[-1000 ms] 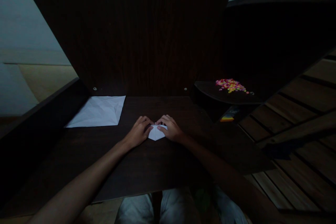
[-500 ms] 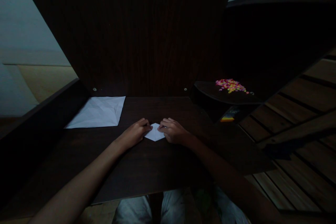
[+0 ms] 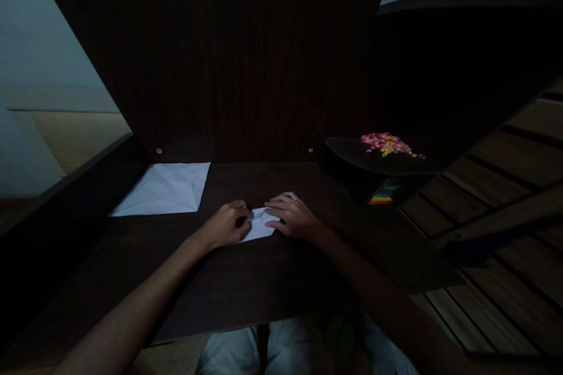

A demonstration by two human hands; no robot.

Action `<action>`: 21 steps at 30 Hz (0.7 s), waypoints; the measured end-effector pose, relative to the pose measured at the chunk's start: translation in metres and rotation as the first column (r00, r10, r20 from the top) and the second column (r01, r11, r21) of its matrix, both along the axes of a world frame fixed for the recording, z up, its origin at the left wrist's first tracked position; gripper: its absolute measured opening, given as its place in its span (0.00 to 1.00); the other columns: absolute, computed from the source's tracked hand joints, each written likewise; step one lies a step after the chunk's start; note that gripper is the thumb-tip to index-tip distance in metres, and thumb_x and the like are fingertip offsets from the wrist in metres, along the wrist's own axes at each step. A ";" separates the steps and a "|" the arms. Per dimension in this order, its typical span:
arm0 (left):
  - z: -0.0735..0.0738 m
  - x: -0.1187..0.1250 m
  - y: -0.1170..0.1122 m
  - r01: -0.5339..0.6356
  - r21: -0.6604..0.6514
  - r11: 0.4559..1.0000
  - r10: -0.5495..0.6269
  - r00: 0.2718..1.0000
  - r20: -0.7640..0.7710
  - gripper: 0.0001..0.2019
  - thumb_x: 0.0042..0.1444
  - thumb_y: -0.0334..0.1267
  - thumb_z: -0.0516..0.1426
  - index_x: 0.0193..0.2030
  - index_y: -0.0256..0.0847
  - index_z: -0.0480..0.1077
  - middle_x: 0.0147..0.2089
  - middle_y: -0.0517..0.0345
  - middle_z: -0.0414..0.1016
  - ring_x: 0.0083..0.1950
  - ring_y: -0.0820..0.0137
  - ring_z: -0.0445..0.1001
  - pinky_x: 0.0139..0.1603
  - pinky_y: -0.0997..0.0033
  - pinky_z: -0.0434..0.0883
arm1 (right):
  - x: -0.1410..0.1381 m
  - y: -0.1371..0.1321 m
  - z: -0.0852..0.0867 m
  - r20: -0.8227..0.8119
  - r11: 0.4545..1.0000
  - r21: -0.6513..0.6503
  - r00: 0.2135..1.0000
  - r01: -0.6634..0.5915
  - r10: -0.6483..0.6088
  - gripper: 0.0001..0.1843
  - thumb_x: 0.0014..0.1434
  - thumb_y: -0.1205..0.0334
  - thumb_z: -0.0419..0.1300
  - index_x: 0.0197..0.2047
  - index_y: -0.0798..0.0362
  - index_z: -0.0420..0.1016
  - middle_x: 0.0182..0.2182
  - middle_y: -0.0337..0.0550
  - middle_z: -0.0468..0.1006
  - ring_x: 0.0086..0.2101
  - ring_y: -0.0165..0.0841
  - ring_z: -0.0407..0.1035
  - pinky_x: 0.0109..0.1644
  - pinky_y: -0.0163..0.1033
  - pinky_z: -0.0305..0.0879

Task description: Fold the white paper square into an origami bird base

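Observation:
A small folded white paper (image 3: 259,226) lies on the dark wooden desk (image 3: 246,281), between my two hands. My left hand (image 3: 225,227) is curled, pinching the paper's left edge with thumb and fingers. My right hand (image 3: 294,217) lies on the paper's right side, its fingers stretched out and pressing it down onto the desk. The scene is dim.
A larger creased white sheet (image 3: 163,188) lies at the desk's back left. A dark tray (image 3: 352,149) at the right holds a heap of small coloured pieces (image 3: 386,143). A tall dark back panel rises behind the desk. Wooden slats run along the right.
The folded paper has shifted and changed shape a little. My left hand has closed onto its left edge, and my right hand's fingers have spread flatter over it.

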State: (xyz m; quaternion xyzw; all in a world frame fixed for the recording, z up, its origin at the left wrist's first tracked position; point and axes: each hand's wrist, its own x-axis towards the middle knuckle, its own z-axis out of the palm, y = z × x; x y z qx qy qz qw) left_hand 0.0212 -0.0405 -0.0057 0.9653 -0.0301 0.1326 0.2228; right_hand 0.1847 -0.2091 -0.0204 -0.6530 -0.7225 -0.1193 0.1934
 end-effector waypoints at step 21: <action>0.001 -0.001 -0.001 0.016 0.011 1.000 -0.015 0.997 -0.072 0.13 0.55 0.44 0.60 0.46 0.46 0.76 0.48 0.53 0.69 0.51 0.60 0.66 0.55 0.55 0.62 | -0.005 0.002 -0.002 -0.229 0.998 -0.056 0.972 0.036 -0.048 0.17 0.59 0.64 0.59 0.52 0.53 0.74 0.58 0.52 0.66 0.58 0.43 0.56 0.59 0.53 0.57</action>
